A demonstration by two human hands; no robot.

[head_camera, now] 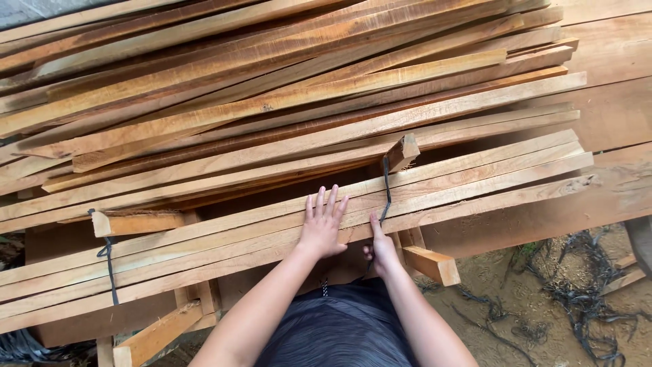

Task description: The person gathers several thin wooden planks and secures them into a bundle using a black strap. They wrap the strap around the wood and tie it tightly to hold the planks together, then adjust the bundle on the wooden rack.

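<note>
My left hand (322, 225) lies flat with fingers spread on the top of a bundle of long wooden slats (475, 173). My right hand (380, 248) is at the bundle's near edge, its fingers curled around a dark strap (387, 187) that runs up over the slats to a short wooden block (402, 151). The thumb presses against the slat edge. A second dark strap (109, 261) binds the bundle at the left, beside another short block (136, 223).
A large loose pile of long planks (272, 88) lies behind the bundle. Wide boards (611, 109) sit at the right. Wooden stubs (435, 264) stick out under the bundle. Dirt ground with tangled dark straps (577, 292) is at the lower right.
</note>
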